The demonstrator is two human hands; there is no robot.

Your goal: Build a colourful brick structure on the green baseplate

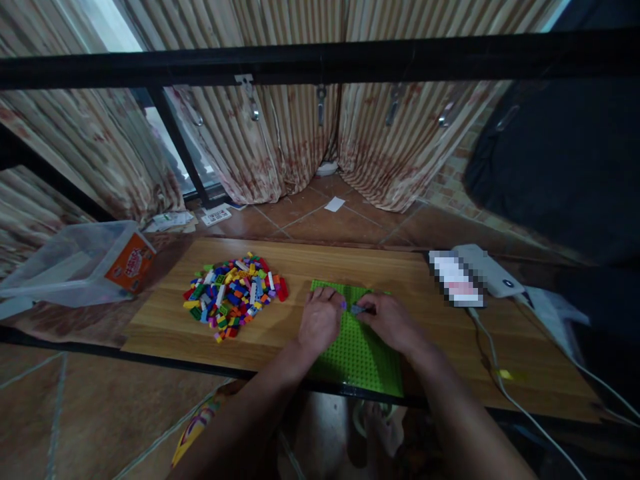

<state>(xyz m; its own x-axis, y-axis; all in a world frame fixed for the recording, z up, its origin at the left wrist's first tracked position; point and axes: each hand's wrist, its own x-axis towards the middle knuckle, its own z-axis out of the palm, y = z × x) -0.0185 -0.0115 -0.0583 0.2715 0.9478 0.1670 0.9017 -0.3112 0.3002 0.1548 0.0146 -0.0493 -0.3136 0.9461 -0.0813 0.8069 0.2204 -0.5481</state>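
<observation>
Bricks [234,295] lie heaped toward the tabletop's [300,260] left end, well apart from the green baseplate [357,357] at its front edge. My left hand [320,319] rests flat on the plate's far left corner, fingers loose, a small purple piece [343,305] just beside them. My right hand [393,320] pinches a grey piece [358,309] low over the studs. Seating it well, I judge, means keeping the plate pinned, lining the piece square with the stud rows, and pressing straight down.
</observation>
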